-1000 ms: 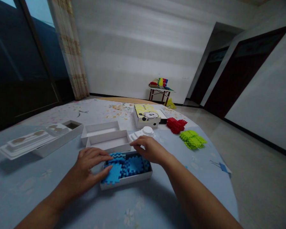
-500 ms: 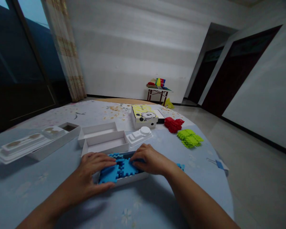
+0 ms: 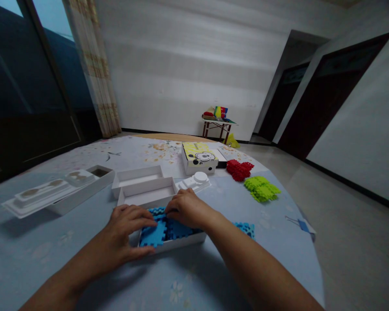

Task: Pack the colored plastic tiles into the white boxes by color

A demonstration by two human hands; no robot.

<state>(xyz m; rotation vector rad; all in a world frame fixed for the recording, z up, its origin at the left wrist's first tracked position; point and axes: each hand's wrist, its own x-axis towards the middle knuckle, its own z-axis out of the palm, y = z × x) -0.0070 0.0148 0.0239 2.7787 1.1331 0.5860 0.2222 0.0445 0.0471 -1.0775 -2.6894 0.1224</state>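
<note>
Both hands flat, unclenched, grasping nothing: left hand (image 3: 129, 222) and right hand (image 3: 184, 209) press blue foam puzzle pieces (image 3: 155, 235) inside white box (image 3: 181, 242). Advise even pressure, tabs aligned.

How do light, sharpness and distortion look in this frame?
Head view: dim, bluish light; wide-angle lens skews the door frames; left hand and right hand on the blue foam pieces look reasonably sharp; soft shadow lies under the forearms on the tablecloth.

This is a plain room in a home. A patterned curtain (image 3: 94, 69) hangs by dark glass doors (image 3: 22, 99) far left of the fingers (image 3: 142, 214). Dark wooden doors (image 3: 337, 99) stand far to their right, and a floral cloth covers the table (image 3: 35, 255).
</note>
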